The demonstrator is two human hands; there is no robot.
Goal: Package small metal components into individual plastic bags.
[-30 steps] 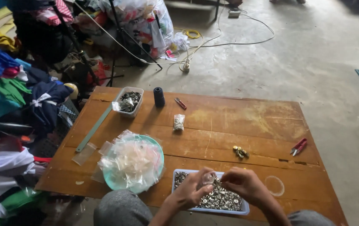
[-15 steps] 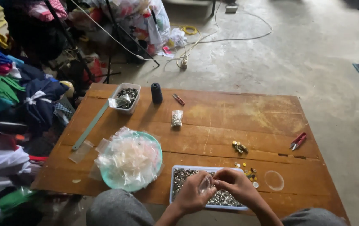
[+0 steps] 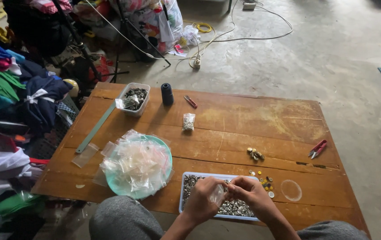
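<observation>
My left hand and my right hand meet over a pale blue tray full of small silver metal pieces at the table's near edge. Between them they pinch a small clear plastic bag. The fingers of both hands are closed on it. A teal round dish heaped with empty clear bags lies just left of the tray.
On the wooden table lie a small filled bag, a dark thread spool, a clear tub of metal bits, a green ruler, red snips, loose brass pieces and a clear lid. Piled clothes crowd the left; cables cross the concrete floor.
The view has shifted a little. My hands have stayed together over the tray, still working the small clear bag.
</observation>
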